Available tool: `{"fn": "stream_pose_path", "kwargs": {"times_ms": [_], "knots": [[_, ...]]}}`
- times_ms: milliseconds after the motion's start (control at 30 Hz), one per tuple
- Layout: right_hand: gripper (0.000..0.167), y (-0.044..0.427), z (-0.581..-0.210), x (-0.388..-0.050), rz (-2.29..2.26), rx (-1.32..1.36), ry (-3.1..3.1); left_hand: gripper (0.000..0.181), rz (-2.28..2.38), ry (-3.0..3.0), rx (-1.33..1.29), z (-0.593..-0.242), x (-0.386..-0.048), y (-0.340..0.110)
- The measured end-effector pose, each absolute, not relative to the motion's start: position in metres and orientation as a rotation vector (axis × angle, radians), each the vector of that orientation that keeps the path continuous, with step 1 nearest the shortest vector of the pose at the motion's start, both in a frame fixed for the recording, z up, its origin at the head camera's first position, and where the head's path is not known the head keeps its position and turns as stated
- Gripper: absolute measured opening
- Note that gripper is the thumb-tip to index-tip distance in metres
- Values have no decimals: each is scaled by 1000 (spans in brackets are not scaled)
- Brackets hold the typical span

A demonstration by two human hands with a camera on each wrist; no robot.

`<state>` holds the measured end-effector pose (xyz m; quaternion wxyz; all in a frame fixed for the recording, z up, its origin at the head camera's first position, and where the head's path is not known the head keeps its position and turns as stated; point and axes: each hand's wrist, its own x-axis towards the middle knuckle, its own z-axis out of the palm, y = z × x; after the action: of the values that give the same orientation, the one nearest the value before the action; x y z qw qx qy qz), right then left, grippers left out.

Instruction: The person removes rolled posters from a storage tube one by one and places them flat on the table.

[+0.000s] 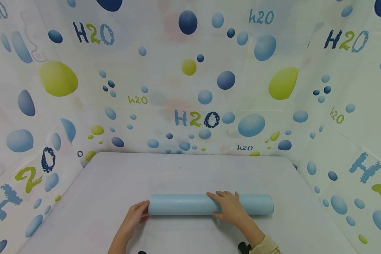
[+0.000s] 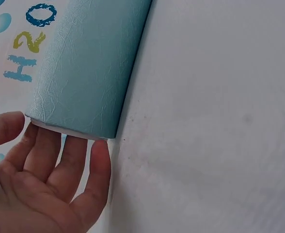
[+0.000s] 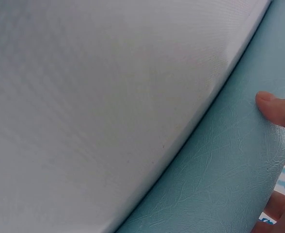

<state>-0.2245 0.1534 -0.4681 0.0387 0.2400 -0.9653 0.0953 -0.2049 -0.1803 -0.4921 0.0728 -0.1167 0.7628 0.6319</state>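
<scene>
A light blue rolled mat (image 1: 181, 204) with a creased, leather-like surface lies crosswise on the white table. At its left end is my left hand (image 1: 137, 215); in the left wrist view the fairly straight fingers (image 2: 98, 160) meet the end, some tips hidden by its rim, and the thumb touches its corner. My right hand (image 1: 230, 208) spans the roll right of its middle. In the right wrist view its thumb (image 3: 276, 109) lies on the near face, while other fingers reach round the far side, partly out of frame.
The table (image 1: 139, 173) is covered in white. Behind it and at both sides hangs a white sheet (image 1: 165, 70) printed with drops and "H2O" lettering. Small dark objects, one of them a black piece (image 1: 243, 247) by the right sleeve, show at the bottom edge.
</scene>
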Motion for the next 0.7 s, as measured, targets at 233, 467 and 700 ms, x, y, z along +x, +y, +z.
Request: {"fn": "stream_pose_path", "kwargs": {"times_ms": [233, 467, 700], "knots": [[67, 154, -468, -225, 298, 736, -2969, 47, 1946, 2299, -265, -493, -203, -182], [67, 154, -469, -224, 304, 728, -2976, 45, 1975, 2288, -243, -494, -202, -182], [67, 154, -469, -224, 302, 724, -2974, 45, 1996, 2286, -265, -498, -205, -184]]}}
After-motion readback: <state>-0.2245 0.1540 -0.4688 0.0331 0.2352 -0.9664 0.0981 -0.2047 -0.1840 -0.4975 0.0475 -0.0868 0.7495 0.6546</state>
